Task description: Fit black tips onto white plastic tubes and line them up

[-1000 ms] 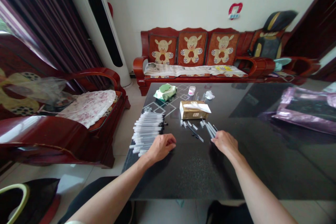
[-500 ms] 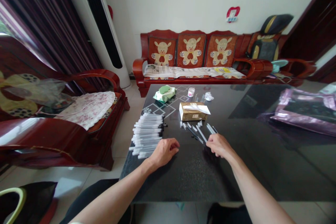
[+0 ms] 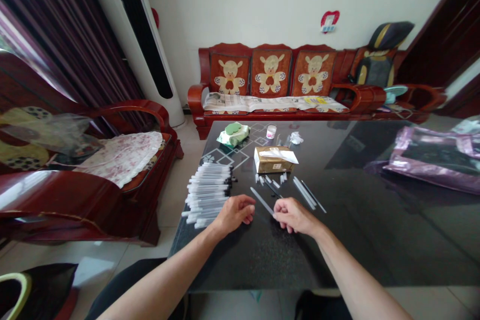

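My right hand [image 3: 294, 215] is closed in a pinch on a clear pen barrel [image 3: 261, 200] that points up and left over the black table [image 3: 375, 230]. My left hand [image 3: 235, 211] rests on the table just left of it with its fingers curled; whether it holds anything is hidden. A pile of assembled white pens [image 3: 208, 192] lies to the left of my left hand. Loose barrels, refills and caps [image 3: 288, 185] are scattered beyond both hands, in front of a brown box [image 3: 273, 159].
A green wipes pack [image 3: 234, 134], a small cup [image 3: 270, 131] and a crumpled wrapper [image 3: 296, 137] sit at the table's far end. A pink plastic bag [image 3: 435, 157] lies at the right. Red wooden chairs and a sofa [image 3: 273, 85] surround the table.
My right hand has taken a barrel from the loose parts and drawn it left towards my left hand. My left hand has barely moved.
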The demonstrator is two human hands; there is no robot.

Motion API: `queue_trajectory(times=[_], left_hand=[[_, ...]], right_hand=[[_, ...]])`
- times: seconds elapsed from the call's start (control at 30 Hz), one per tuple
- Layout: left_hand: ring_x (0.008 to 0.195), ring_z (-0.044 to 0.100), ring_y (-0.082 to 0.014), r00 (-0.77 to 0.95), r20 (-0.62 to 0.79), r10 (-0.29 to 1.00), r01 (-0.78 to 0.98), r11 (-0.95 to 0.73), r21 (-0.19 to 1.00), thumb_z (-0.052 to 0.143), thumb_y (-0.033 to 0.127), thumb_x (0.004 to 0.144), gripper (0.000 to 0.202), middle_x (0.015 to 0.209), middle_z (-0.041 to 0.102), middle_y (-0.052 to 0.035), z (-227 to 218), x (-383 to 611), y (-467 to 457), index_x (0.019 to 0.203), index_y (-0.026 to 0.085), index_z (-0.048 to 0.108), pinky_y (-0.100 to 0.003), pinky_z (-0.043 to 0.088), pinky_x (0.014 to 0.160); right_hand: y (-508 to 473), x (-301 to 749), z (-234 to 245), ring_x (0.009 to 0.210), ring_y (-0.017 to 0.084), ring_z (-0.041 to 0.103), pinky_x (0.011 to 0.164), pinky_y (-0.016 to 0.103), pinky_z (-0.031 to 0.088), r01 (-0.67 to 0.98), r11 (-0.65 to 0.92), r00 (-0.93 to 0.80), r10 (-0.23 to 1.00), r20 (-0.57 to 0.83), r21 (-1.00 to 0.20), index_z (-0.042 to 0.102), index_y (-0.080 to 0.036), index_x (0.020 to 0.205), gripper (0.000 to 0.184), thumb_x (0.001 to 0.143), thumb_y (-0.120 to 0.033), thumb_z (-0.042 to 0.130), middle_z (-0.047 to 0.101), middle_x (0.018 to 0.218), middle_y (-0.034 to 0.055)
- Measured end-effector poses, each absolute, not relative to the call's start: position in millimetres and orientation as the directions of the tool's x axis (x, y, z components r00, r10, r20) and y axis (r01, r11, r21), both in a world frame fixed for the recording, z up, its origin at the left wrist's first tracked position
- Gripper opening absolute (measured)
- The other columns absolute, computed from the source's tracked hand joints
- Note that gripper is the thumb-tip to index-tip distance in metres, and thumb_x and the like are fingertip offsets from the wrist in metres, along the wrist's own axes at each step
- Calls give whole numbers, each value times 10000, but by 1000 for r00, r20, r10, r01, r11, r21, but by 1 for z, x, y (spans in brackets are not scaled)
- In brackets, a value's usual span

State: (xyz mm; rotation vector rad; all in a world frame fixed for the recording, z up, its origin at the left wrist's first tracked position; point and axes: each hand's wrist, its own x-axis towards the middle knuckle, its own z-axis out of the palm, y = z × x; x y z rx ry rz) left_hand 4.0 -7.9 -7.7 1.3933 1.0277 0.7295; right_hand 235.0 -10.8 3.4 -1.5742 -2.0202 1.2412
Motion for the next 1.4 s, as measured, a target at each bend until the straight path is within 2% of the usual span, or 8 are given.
queue_trajectory(times=[0.13,0.27,0.33,0.43,0.57,0.8,1.13,1.4], left_hand=[[627,642,-143,380,-247,891,-50,286,957,662,514,717,472,731,642,-53,-9,8,-8,961,119,573,-265,523,596],[601,639,-133,324,-254,911,-106,302,947,684,500,704,426,702,647,-48,-6,7,-8,852,120,559,-237,519,562],[596,639,-130,307,-254,917,-118,302,946,686,495,705,419,709,653,-47,-6,6,-7,845,122,557,-234,521,558],[599,641,-130,302,-263,916,-120,310,943,685,492,707,413,697,652,-44,-6,5,-6,836,120,560,-232,523,560],[601,641,-130,312,-256,915,-123,306,944,679,488,718,406,694,652,-45,-6,4,-6,839,119,563,-234,525,565],[599,639,-131,319,-267,909,-117,317,941,681,499,710,408,697,654,-50,-7,4,-7,827,123,573,-232,521,561],[597,634,-132,329,-254,910,-135,311,941,681,474,720,378,709,657,-62,-6,4,-7,825,126,577,-232,521,561],[604,640,-137,324,-247,913,-139,304,942,677,465,729,367,713,658,-67,-5,4,-7,824,125,576,-226,520,558]], right_hand=[[-23,210,4,372,70,540,337,137,357,593,88,-450,860,-239,-800,590,-159,778,129,791,-274,532,648,564,-22],[-19,212,3,394,94,566,372,169,385,642,126,-412,888,-202,-756,630,-162,766,184,813,-318,544,664,572,-9],[-10,224,2,440,114,584,421,198,401,711,130,-305,943,-137,-691,642,-164,778,244,860,-331,484,675,612,16],[4,242,0,691,190,652,586,254,427,831,95,-110,994,6,-548,664,-166,804,250,881,-275,452,696,729,79],[11,247,-6,803,226,658,672,283,405,915,98,-70,994,87,-392,702,-218,862,207,872,-260,500,721,810,76],[13,237,-12,827,238,674,683,288,413,961,148,-126,986,109,-235,706,-239,972,215,875,-256,515,740,866,75],[15,239,-17,856,216,682,687,271,432,978,148,-136,987,89,-144,680,-261,1030,207,864,-269,556,741,887,49],[16,249,-18,767,252,689,603,286,423,993,92,-87,994,66,-75,656,-171,798,127,842,-250,566,716,786,102]])
